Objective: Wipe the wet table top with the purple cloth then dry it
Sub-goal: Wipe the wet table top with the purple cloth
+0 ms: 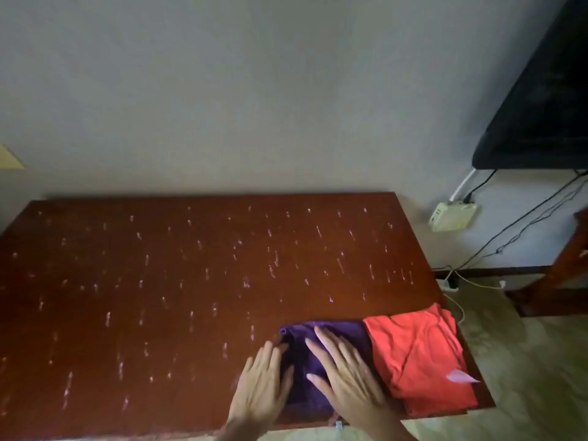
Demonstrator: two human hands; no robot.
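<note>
A dark red-brown wooden table top point(178, 281) fills the lower half of the view, speckled all over with water drops. A folded purple cloth point(302, 377) lies near the front edge, right of centre. My left hand point(262, 381) rests flat on the cloth's left edge, fingers spread. Flat on the cloth's right part lies my right hand point(345, 375), fingers apart and pointing away from me. Neither hand has closed around the cloth. A folded orange-red cloth point(423, 354) lies beside the purple one at the table's front right corner.
A grey wall stands right behind the table. To the right, a dark screen point(541, 100) hangs on the wall above a white box point(451, 216) with cables running to the floor. A wooden furniture leg point(563, 268) stands at far right.
</note>
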